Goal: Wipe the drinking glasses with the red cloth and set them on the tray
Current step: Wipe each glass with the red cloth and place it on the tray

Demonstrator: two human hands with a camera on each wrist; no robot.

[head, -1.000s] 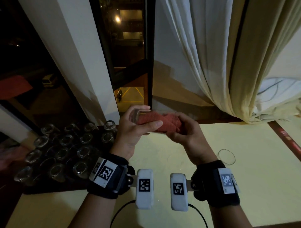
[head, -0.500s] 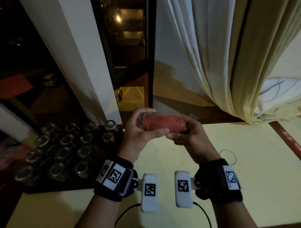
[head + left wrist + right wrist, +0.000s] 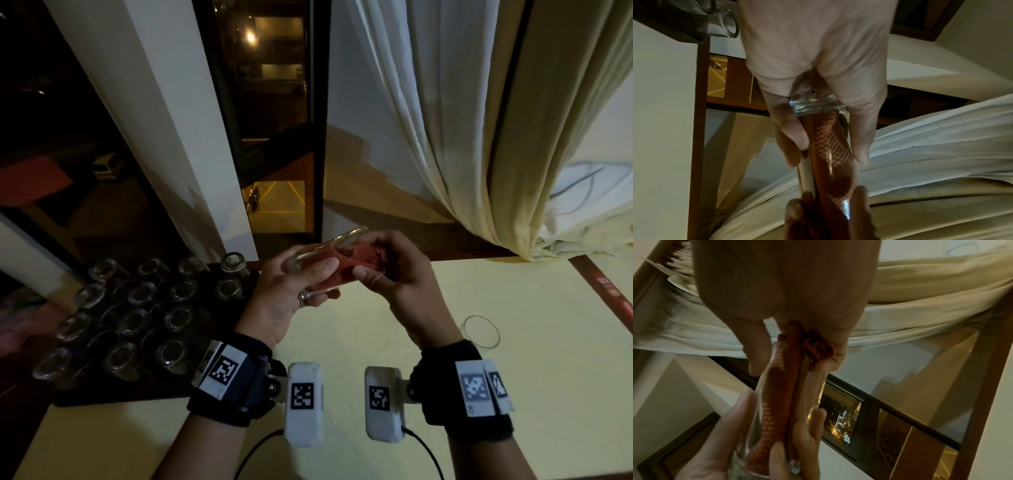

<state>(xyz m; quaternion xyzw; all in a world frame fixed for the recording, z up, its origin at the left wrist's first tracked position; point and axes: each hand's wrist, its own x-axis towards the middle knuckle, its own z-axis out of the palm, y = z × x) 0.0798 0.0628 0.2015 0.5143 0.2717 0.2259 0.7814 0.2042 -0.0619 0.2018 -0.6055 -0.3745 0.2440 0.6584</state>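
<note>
A clear drinking glass [image 3: 317,255] lies sideways in the air above the table's far edge, its thick base toward the left. My left hand [image 3: 301,274] grips it round the base end [image 3: 818,107]. The red cloth [image 3: 346,265] is stuffed inside the glass [image 3: 830,151] [image 3: 777,410]. My right hand [image 3: 383,263] holds the bunched cloth end [image 3: 813,347] at the glass's mouth, with its fingers curled over the rim. On the dark tray [image 3: 102,394] at the left stand several glasses [image 3: 178,317], upside down. One more glass [image 3: 479,332] stands on the table by my right wrist.
The pale yellow table [image 3: 548,377] spreads out to the right and front. A window frame [image 3: 318,137] and a cream curtain [image 3: 479,137] rise just behind the table. Cables trail from the wrist units at the near edge.
The glass has tilted, its base end dipping toward me and to the left. My right hand has turned with the cloth inside it, fingers now curled further over the mouth.
</note>
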